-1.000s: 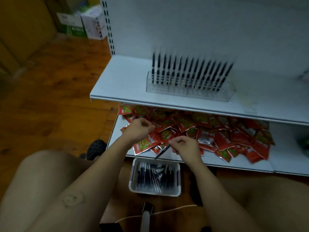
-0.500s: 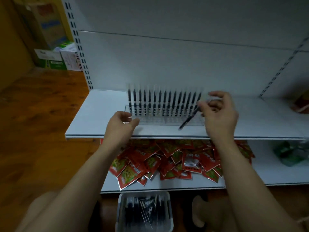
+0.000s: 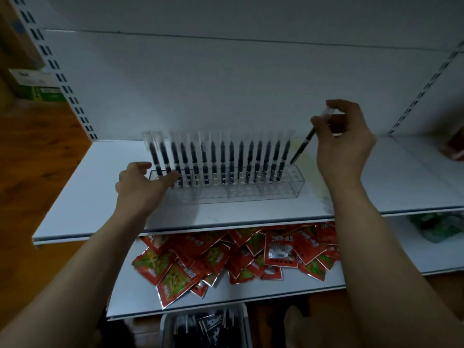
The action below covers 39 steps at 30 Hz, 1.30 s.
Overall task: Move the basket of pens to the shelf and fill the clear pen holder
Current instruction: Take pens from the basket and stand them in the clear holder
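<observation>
The shelf (image 3: 389,184) is topped by the clear pen holder (image 3: 283,189); the basket (image 3: 243,322) is seen on the floor (image 3: 37,159) below. The holder's left end is touched by the relaxed left hand (image 3: 143,184), a tilted pen (image 3: 302,146) pinched by the right hand (image 3: 344,141) over its right end.

The right hand (image 3: 344,139) pinches a tilted pen (image 3: 302,146), its tip just above the right end of the clear pen holder (image 3: 288,190). The left hand (image 3: 140,183) touches the holder's left end. The holder stands mid-way across the upper shelf (image 3: 95,197), with a row of pens (image 3: 222,162) upright along its back. The basket of pens (image 3: 242,325) sits below the lower shelf's (image 3: 376,259) front edge.
</observation>
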Motion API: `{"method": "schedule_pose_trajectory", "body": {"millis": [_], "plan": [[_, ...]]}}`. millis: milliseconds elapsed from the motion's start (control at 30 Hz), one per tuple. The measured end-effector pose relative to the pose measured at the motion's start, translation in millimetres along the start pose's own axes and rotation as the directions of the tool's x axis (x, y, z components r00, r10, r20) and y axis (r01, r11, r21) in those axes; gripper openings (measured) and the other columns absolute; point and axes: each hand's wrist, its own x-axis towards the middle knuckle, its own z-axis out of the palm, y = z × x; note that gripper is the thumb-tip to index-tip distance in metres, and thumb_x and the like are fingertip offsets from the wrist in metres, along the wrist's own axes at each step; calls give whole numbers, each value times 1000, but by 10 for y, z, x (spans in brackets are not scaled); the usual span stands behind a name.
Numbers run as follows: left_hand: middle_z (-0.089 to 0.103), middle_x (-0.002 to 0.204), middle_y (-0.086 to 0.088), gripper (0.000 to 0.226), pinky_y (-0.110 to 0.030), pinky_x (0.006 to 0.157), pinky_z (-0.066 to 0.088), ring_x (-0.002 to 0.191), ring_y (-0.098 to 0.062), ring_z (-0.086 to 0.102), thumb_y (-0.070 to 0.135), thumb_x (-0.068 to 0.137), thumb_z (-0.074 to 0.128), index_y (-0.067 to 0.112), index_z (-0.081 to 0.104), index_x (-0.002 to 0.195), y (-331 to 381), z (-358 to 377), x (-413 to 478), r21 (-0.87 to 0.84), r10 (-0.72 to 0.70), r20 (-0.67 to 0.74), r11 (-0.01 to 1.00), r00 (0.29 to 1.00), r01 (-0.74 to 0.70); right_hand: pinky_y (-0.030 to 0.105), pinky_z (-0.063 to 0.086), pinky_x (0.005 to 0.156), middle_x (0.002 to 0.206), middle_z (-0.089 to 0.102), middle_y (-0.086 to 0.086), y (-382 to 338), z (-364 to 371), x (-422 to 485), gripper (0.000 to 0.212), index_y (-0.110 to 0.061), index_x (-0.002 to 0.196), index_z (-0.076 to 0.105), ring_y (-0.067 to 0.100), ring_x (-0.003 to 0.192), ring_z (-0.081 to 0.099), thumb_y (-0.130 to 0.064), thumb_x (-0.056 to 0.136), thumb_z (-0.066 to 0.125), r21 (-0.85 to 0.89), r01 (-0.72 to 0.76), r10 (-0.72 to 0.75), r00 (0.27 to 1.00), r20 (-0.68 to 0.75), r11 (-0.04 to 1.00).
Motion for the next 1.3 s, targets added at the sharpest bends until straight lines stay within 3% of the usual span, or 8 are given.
{"method": "schedule_pose_trajectory", "body": {"millis": [167,300,467,600,800,1000,1133,1300], "plan": [[55,135,-7,67,-36,83,46,113,-27,56,38,76,79,13,51,131,-15,68,-8,-43,-19,59,999,998,22,10,48,71,81,62,-13,113,26,-10,19,-22,107,67,-6,68,57,-19,88,68,-58,-26,32,994,102,998],[55,135,-8,64,-36,83,45,114,-27,56,39,76,79,13,53,129,-19,60,-34,-57,-7,53,998,999,10,20,48,80,97,64,-6,173,49,-125,23,-21,112,68,5,85,59,-10,93,60,-144,49,-4,953,303,988],[50,141,-9,72,-32,85,40,122,-26,51,40,79,76,12,45,137,15,15,-157,-63,16,30,998,999,-14,30,50,91,118,63,2,125,-91,-268,42,-27,130,58,12,101,60,-7,94,53,-163,81,-14,927,374,983],[47,141,-9,77,-34,88,41,122,-27,50,40,79,76,13,40,141,2,-88,-306,-66,11,16,998,1000,-10,30,46,98,128,58,2,28,-244,-434,58,-37,142,41,11,112,56,-9,93,56,-148,-29,87,911,402,989],[49,136,-6,70,-46,95,48,121,-26,50,40,80,76,17,42,137,-174,-334,-718,-3,64,-72,998,995,-65,21,42,91,115,62,-3,-279,-424,-735,42,-22,131,57,7,101,57,-14,90,64,-133,-138,182,889,421,981],[65,101,7,34,-30,73,53,90,-9,61,34,86,69,21,57,116,-360,-365,-1296,14,123,126,992,984,-126,13,45,65,93,63,-8,-550,-304,-1304,30,-22,121,64,5,79,59,-22,91,64,-199,-76,202,624,755,977],[65,89,10,19,-33,77,53,84,-10,62,34,84,71,24,63,98,-625,-271,-1476,165,86,252,978,964,-130,20,47,72,97,68,-4,-520,-112,-1786,29,-23,118,66,10,83,62,-26,89,67,-274,-8,251,426,869,962],[62,88,3,23,-28,69,46,79,-15,57,38,86,68,19,59,96,-1127,-128,-1611,415,-31,424,895,905,-164,28,50,80,108,70,3,-170,64,-2450,26,-17,113,69,17,93,64,-25,88,68,-385,-11,380,189,905,923]]}}
